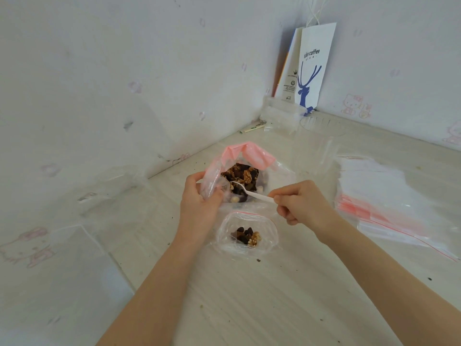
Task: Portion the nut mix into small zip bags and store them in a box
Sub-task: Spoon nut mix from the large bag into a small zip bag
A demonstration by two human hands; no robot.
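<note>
Two bare forearms reach up from the bottom of the frame across a pale wood-grain desk, which fills the lower and right parts of the view and meets a white cartoon-cat wallpapered wall behind it. At the right edge of the frame lies a loose stack of flat clear zip bags with red seal lines, spread out on the desk. In the upper right a white paper carrier bag printed with a blue deer stands upright against the wall.

At the centre sits a large clear plastic bag with a pink seal strip, its mouth open and facing the person, with the brown and dark nut mix piled inside. Just below it in the frame, between the two wrists, a small clear zip bag with a thin red seal line lies on the desk with its mouth open; a small portion of nuts sits in it.

The left hand grips the left edge of the large bag's mouth, fingers curled into the plastic. The right hand pinches the handle end of a white plastic spoon, other fingers curled under. The spoon's bowl lies inside the large bag against the nut mix. Dark crumbs dot the desk near the small bag.
</note>
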